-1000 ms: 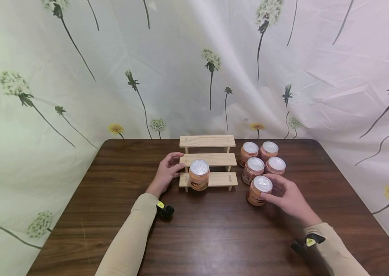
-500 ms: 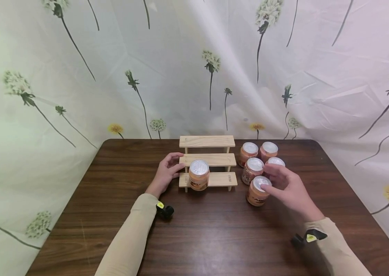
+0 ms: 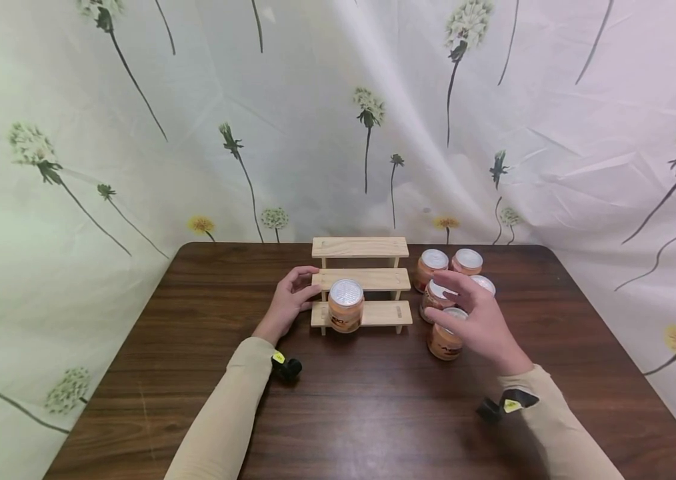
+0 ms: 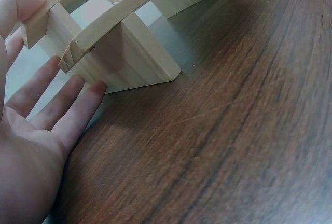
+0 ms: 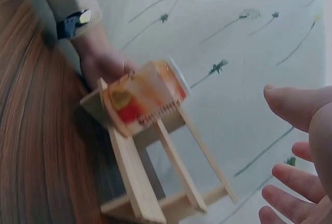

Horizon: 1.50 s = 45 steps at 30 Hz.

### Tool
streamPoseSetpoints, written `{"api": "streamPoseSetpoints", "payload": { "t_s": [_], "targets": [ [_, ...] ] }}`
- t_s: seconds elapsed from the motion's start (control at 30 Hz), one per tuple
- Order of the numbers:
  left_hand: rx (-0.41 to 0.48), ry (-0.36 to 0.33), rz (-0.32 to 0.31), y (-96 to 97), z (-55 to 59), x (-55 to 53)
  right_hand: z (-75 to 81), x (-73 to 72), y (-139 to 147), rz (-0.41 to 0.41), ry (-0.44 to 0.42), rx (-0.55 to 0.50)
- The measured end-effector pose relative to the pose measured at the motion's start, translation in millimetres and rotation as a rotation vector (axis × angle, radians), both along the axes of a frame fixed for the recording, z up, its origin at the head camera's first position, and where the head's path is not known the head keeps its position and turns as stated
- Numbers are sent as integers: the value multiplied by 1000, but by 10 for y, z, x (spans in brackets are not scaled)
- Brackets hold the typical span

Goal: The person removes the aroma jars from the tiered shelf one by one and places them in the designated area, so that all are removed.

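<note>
A three-step wooden stand (image 3: pixel 374 279) is at the table's back middle. My left hand (image 3: pixel 287 303) holds the left end of its middle step between thumb and index finger; in the left wrist view the other fingers (image 4: pixel 78 115) reach along its side panel. One orange-labelled jar (image 3: pixel 345 317) with a silver lid stands upright at the left of the lowest step. My right hand (image 3: pixel 482 327) hovers over the grouped jars with fingers spread, holding nothing. It partly covers the front jar (image 3: pixel 445 344) and the jar behind it (image 3: pixel 431 308).
Further jars stand behind my right hand, among them a back-left jar (image 3: pixel 431 272) and a back-right jar (image 3: pixel 468 260). All are on the brown wooden table (image 3: pixel 362 407). A dandelion-print cloth (image 3: pixel 308 133) hangs behind the table.
My right hand has let go of the front jar, risen and moved left above the group. The left hand, the stand and the jar on it have stayed in place.
</note>
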<state>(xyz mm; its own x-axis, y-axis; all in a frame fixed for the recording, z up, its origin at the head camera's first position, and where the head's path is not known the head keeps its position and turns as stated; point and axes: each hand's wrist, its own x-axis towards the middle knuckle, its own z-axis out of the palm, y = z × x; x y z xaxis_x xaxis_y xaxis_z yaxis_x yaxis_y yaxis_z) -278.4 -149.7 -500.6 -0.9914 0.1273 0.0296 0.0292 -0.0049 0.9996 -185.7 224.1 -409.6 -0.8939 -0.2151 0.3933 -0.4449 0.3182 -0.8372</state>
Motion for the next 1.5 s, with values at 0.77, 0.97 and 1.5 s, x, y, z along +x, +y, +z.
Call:
{"api": "streamPoseSetpoints", "payload": {
  "t_s": [0.77,0.97,1.5],
  "targets": [
    [-13,16,6,-4,-20,4,-159,-242,-860,135,-84,31],
    [-22,24,8,5,-9,18,-208,-281,-1017,164,-128,18],
    [-1,9,8,15,8,28,-300,-351,-1282,206,-96,10]
  ]
}}
